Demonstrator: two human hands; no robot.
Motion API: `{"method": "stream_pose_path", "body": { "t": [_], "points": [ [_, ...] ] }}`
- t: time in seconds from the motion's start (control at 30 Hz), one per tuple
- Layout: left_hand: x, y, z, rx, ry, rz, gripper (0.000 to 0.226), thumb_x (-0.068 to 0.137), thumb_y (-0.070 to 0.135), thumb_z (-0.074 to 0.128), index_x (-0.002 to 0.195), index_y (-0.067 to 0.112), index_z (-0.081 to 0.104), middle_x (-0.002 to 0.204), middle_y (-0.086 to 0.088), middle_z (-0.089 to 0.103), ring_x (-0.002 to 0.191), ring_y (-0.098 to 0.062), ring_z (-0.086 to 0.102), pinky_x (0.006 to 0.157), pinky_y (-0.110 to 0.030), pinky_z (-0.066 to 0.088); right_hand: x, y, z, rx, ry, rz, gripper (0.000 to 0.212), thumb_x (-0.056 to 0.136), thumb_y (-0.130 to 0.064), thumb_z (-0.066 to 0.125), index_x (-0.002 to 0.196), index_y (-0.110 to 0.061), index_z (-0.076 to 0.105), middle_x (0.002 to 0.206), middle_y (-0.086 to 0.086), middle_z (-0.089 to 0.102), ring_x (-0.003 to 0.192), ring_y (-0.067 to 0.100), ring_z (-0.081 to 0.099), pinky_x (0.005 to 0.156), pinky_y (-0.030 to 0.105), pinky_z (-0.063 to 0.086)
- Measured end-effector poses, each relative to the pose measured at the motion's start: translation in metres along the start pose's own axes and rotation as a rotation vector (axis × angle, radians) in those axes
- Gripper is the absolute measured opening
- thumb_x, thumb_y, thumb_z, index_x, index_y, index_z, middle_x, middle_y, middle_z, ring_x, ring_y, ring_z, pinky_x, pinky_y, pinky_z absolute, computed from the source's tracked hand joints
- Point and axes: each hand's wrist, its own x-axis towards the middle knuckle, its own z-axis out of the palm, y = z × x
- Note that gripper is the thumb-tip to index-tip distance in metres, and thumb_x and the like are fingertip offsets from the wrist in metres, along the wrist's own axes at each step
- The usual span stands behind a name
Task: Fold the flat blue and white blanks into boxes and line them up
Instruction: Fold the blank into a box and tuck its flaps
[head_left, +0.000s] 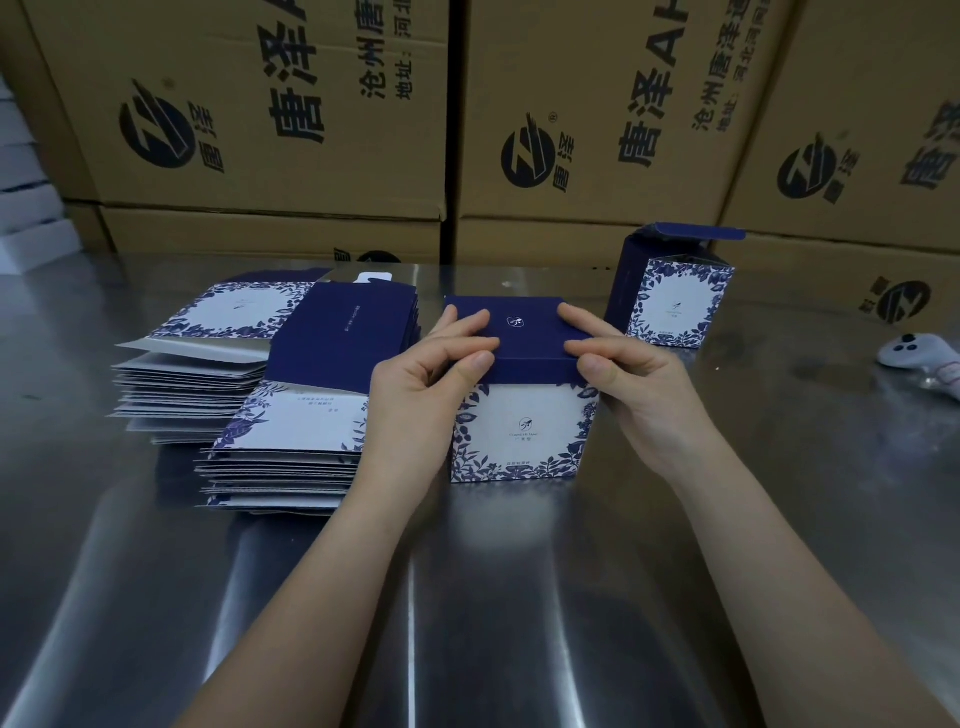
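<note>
A folded blue and white box (519, 431) stands upright on the steel table (467, 597) in the middle, its dark blue lid closed on top. My left hand (421, 395) grips the lid's left edge, fingers on top and thumb at the front flap. My right hand (628, 384) grips the lid's right edge the same way. A second folded box (675, 306) stands behind and to the right, with its top flap open. Two stacks of flat blanks lie to the left, a near stack (291, 441) and a far stack (208, 358).
Large brown cardboard cartons (597, 119) form a wall along the table's far edge. A white controller (919, 358) lies at the right edge of the table. White flat items (26, 208) are piled at the far left.
</note>
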Motion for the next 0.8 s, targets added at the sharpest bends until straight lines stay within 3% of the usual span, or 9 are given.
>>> {"method": "stream_pose_path", "body": {
  "t": [0.17, 0.3, 0.43, 0.57, 0.8],
  "points": [
    [-0.001, -0.002, 0.004, 0.001, 0.030, 0.002, 0.028, 0.090, 0.002, 0.066, 0.090, 0.029, 0.075, 0.108, 0.025, 0.071, 0.130, 0.007, 0.047, 0.106, -0.013, 0.040, 0.000, 0.001, 0.002, -0.052, 0.043, -0.033, 0.015, 0.076, -0.010, 0.065, 0.083, -0.013, 0.078, 0.126, 0.003, 0.065, 0.124, 0.021, 0.056, 0.105, 0.043, 0.044],
    [-0.001, -0.002, 0.001, 0.112, -0.008, 0.058, 0.027, 0.089, 0.009, 0.070, 0.094, 0.035, 0.073, 0.117, 0.019, 0.068, 0.132, 0.005, 0.046, 0.109, -0.021, 0.038, 0.001, 0.000, 0.002, -0.120, 0.029, -0.054, 0.015, 0.072, -0.014, 0.071, 0.085, -0.017, 0.077, 0.127, 0.002, 0.064, 0.124, 0.018, 0.055, 0.104, 0.042, 0.044],
    [-0.003, -0.002, 0.011, 0.276, 0.007, 0.115, 0.031, 0.083, 0.015, 0.077, 0.094, 0.043, 0.069, 0.115, 0.020, 0.063, 0.133, 0.001, 0.042, 0.109, -0.017, 0.032, 0.001, 0.003, 0.012, -0.247, 0.071, -0.096, 0.017, 0.068, -0.020, 0.075, 0.085, -0.023, 0.076, 0.121, 0.000, 0.059, 0.118, 0.014, 0.056, 0.102, 0.044, 0.047],
    [-0.003, -0.004, 0.019, 0.273, 0.093, 0.108, 0.030, 0.083, 0.012, 0.077, 0.086, 0.041, 0.070, 0.109, 0.020, 0.063, 0.131, -0.001, 0.043, 0.108, -0.019, 0.033, 0.001, 0.004, 0.018, -0.281, 0.134, -0.098, 0.015, 0.066, -0.021, 0.075, 0.081, -0.020, 0.074, 0.119, 0.000, 0.059, 0.117, 0.015, 0.056, 0.102, 0.047, 0.045],
    [-0.005, -0.001, 0.019, 0.266, 0.071, 0.100, 0.027, 0.084, 0.013, 0.076, 0.087, 0.039, 0.070, 0.113, 0.016, 0.064, 0.132, -0.002, 0.043, 0.108, -0.019, 0.033, -0.001, 0.002, 0.018, -0.307, 0.098, -0.096, 0.018, 0.066, -0.023, 0.075, 0.083, -0.021, 0.073, 0.121, 0.000, 0.058, 0.116, 0.009, 0.056, 0.099, 0.041, 0.049]
  ]
}}
